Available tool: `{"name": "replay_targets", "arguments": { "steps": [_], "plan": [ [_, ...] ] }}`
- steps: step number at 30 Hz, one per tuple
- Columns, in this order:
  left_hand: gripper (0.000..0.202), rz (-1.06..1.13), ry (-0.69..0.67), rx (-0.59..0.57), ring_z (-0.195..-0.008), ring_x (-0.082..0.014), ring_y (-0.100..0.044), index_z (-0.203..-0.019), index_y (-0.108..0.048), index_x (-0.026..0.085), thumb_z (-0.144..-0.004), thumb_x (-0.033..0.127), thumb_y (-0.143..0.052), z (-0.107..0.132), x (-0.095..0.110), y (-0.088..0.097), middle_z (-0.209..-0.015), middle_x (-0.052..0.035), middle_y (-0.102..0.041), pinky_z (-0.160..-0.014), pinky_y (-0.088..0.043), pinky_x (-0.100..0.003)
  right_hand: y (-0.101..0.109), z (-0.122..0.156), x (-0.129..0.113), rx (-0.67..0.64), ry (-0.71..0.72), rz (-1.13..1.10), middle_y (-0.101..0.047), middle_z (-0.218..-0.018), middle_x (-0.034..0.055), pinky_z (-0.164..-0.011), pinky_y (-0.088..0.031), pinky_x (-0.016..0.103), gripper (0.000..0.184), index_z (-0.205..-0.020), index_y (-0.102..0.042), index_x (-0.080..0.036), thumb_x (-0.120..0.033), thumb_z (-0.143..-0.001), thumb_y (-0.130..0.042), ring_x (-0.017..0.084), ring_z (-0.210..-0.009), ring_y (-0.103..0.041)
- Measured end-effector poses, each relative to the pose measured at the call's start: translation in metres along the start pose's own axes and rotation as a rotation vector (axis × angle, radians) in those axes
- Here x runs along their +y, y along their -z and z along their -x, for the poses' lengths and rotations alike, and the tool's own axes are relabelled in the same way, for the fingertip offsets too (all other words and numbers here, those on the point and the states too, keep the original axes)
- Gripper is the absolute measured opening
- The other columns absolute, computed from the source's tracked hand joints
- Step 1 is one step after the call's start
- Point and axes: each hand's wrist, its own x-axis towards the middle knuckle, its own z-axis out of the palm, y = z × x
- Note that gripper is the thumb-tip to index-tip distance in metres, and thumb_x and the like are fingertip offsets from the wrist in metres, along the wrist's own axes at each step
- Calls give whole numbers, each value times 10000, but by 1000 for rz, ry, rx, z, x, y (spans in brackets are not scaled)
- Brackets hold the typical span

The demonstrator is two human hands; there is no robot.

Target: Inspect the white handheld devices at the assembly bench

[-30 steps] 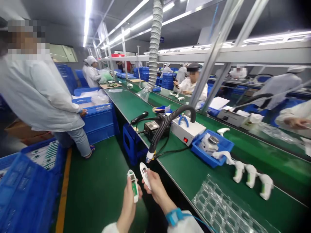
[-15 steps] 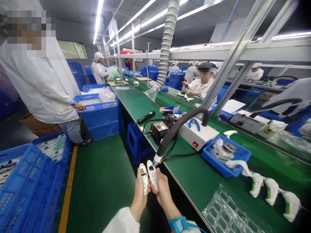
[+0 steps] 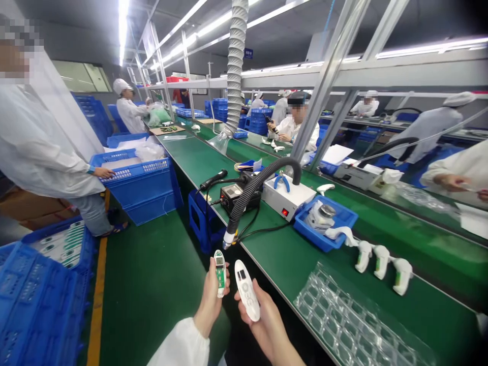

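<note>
My left hand is closed around a slim white housing half with a green circuit board and a small grey display facing up. In my right hand is an oval white cover with a dark window near its top and round button shapes below. The two pieces are apart, side by side over the bench's near edge. Just above them ends the metal-tipped nozzle of a black corrugated hose.
On the green bench stand a white box with a red switch, a black soldering station, a blue tray, several white handheld housings and a clear blister tray. A co-worker stands left beside blue crates.
The two pieces have moved apart, and the cover in my right hand has come lower and nearer. My view has shifted to the right, so the bench items appear further left.
</note>
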Motion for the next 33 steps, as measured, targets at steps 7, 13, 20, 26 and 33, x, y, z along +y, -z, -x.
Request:
{"name": "replay_targets", "arguments": {
  "steps": [7,13,20,26,33],
  "plan": [
    [446,-12,104,-108,-529,-68,-477,-931,-644,130,-812,553,-564,57,-4,3,-748,-7,-566,-463,-393,-185,22,66,-17,-31,-71,-177,-720,-895,151,-699,-521,294,479,-976,-716,-70,-462,-704,-760,211,-784,-663],
    [337,-24,167,-117,-792,-163,-622,-991,-666,152,-767,402,-698,102,5,-25,-831,-47,-643,-748,-502,-250,39,76,-13,-31,50,4,-725,-941,150,-793,-509,314,492,-964,-741,-114,-533,-709,-719,239,-850,-667],
    [326,-232,-37,-362,-1037,-257,-607,-1094,-605,176,-814,333,-660,118,-10,-51,-1079,-109,-672,-882,-475,-316,40,90,-27,31,306,460,-688,-1117,122,-956,-458,428,570,-1129,-690,-196,-505,-656,-767,331,-1068,-608],
    [360,-293,-65,-387,-1083,-244,-585,-1138,-563,185,-823,337,-647,120,-28,-65,-1102,-110,-658,-956,-438,-321,47,96,-23,118,398,450,-666,-1158,117,-900,-508,376,567,-1130,-690,-198,-527,-672,-748,309,-1032,-628],
    [348,-421,-19,-445,-1023,-253,-607,-1030,-639,154,-790,405,-665,126,-42,-79,-1059,-120,-682,-913,-464,-306,61,111,-40,64,546,582,-674,-936,89,-749,-520,311,425,-1095,-708,-225,-481,-757,-683,246,-847,-627]
  ]
}}
